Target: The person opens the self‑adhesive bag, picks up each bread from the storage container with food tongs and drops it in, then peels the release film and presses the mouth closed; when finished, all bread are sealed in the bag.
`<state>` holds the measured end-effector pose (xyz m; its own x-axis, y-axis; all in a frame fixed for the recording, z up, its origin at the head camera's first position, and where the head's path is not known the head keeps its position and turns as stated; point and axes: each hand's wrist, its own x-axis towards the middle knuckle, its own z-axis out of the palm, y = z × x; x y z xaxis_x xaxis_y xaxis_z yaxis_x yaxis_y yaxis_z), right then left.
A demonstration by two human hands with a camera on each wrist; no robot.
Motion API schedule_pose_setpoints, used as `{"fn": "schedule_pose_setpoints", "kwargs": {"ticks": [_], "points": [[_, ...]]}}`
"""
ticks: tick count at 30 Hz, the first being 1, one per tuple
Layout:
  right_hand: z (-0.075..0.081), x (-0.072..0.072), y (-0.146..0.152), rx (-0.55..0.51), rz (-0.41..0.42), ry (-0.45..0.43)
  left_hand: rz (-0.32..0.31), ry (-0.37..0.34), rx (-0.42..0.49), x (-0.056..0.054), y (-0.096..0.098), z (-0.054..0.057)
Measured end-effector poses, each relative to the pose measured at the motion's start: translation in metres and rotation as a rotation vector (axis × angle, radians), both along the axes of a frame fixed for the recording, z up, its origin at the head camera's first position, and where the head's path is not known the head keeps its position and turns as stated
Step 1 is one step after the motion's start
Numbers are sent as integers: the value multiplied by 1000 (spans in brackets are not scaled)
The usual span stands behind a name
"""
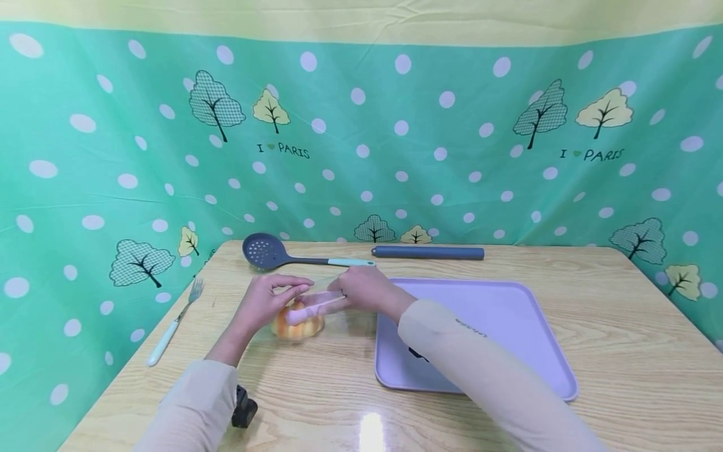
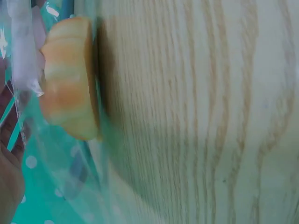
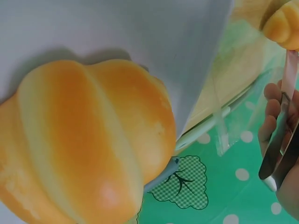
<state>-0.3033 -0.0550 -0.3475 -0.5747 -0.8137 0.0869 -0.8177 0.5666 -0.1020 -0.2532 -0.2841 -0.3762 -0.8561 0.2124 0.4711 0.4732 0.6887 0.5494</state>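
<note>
My right hand [image 1: 364, 290] grips metal tongs [image 3: 281, 133] with pale pink tips. The tips [image 2: 23, 51] reach onto a ridged golden bread roll [image 1: 307, 328], which sits inside a clear plastic bag [image 2: 60, 161] just above or on the tabletop; whether it touches the wood I cannot tell. Left of the roll, my left hand [image 1: 273, 300] pinches the bag's edge between thumb and fingers. Another bread roll [image 3: 84, 140] lies on the lavender tray [image 1: 469, 295], large in the right wrist view and hidden by the right forearm from the head view.
A dark slotted spoon [image 1: 264, 251] with a mint handle lies behind the hands. To its right is a dark blue rod [image 1: 428, 252]. A fork [image 1: 177, 321] with a mint handle lies near the left table edge. A polka-dot curtain [image 1: 361, 125] hangs behind the table.
</note>
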Motion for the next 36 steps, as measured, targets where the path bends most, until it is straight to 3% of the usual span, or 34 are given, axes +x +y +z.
{"fn": "schedule_pose_setpoints", "kwargs": {"ticks": [5, 17, 25, 36], "points": [[3, 1, 5, 5, -35, -20, -5, -25, -2, 1, 1, 1], [18, 0, 30, 26, -52, -28, -16, -1, -10, 0, 1, -1], [29, -1, 52, 52, -47, 43, -4, -2, -16, 1, -1, 0], [41, 5, 89, 34, 36, 148, 1, -5, -29, 3, 0, -2]]}}
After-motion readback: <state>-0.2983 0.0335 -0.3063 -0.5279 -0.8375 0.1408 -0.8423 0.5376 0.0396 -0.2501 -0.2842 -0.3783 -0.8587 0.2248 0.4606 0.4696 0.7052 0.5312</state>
